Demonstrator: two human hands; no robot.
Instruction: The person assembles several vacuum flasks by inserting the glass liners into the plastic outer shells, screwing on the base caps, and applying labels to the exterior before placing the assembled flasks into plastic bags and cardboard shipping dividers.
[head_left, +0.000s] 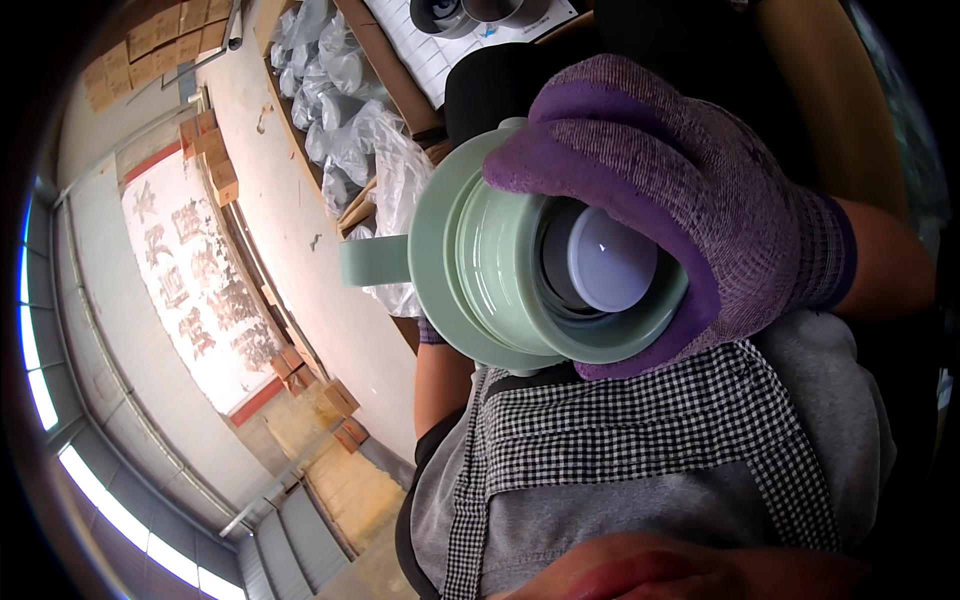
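A pale green jug point(497, 270) with a flat loop handle point(376, 261) on its left side is held close in front of my chest. It lies tilted so that its round opening faces right and toward me. Inside the opening sits a smooth, bluish-white round piece point(612, 259), with a dark shiny ring around it. My right hand point(690, 190), in a purple-coated knit glove, grips the jug, its fingers over the top and the thumb side along the rim below. Of my left hand only the glove cuff point(430, 332) shows; its fingers are hidden behind the jug.
To the upper left, a cardboard box point(398, 70) stands beside several items in clear plastic bags point(335, 105). Dark round metal vessels point(470, 14) rest on a white printed sheet point(425, 60). Cartons point(155, 50) are stacked along the far wall.
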